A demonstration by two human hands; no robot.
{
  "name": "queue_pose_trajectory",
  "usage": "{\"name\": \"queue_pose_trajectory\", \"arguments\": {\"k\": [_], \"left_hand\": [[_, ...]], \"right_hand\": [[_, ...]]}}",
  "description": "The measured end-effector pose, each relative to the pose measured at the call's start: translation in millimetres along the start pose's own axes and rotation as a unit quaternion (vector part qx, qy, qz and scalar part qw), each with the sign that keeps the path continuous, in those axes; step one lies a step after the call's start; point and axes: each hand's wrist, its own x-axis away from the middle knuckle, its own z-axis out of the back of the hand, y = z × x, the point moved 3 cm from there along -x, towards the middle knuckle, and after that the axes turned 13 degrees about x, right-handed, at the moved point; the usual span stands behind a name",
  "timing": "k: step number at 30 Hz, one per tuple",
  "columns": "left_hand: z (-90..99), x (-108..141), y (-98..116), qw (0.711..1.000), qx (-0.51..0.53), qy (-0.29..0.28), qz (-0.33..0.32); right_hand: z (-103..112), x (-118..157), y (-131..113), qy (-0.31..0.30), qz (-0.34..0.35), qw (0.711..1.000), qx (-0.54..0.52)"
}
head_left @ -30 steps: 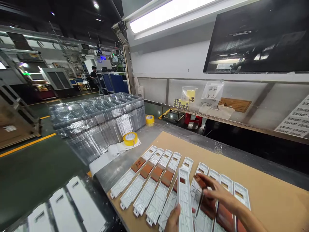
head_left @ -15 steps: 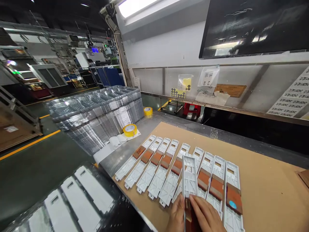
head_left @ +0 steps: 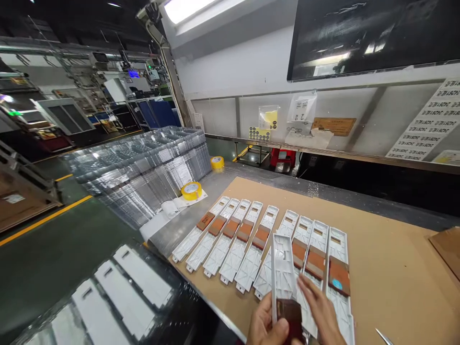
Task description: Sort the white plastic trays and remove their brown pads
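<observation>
My left hand (head_left: pixel 268 323) is closed around the lower part of a white plastic panel (head_left: pixel 283 261), held tilted above the row. A dark brown block (head_left: pixel 290 314) lies on this panel, with my left thumb against it. My right hand (head_left: pixel 321 306) is at the panel's right side, fingers stretched out; its lower part is cut off by the frame edge. Several similar white panels (head_left: pixel 219 254) lie side by side on the cardboard sheet (head_left: pixel 388 268), many with a brown block across them. The rightmost block (head_left: pixel 339 275) carries a blue round sticker.
Clear plastic trays (head_left: pixel 143 177) are stacked at the left, with a yellow tape roll (head_left: pixel 191 190) beside them. More white panels (head_left: pixel 124 299) lie in a tray at lower left. A pointed metal tip (head_left: pixel 384 337) shows at lower right, near a brown cardboard piece (head_left: pixel 445 251).
My right hand has come off the brown block and moved right with fingers extended. My left hand still holds the panel, its thumb now on the block. The view has shifted slightly.
</observation>
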Motion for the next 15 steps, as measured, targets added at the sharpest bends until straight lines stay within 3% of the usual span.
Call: {"name": "queue_pose_trajectory", "arguments": {"k": [3,5,9,12,15], "left_hand": [[-2.3,8,-8,0.999,-0.014,-0.03,0.007],[-0.9,13,-15,0.999,-0.008,-0.031,0.017],[2.7,21,-20,1.0,-0.008,-0.007,0.029],[0.0,29,-18,0.996,0.033,-0.01,0.08],[-0.1,37,-15,0.992,0.007,0.019,0.121]], "right_hand": [[2,-8,1,-0.055,-0.179,0.971,-0.148],[0,-14,-5,-0.078,-0.252,0.941,-0.213],[-5,-17,-16,-0.082,-0.28,0.926,-0.238],[-8,-12,-17,-0.071,-0.292,0.92,-0.25],[-7,-10,-18,-0.076,-0.296,0.918,-0.254]]}}
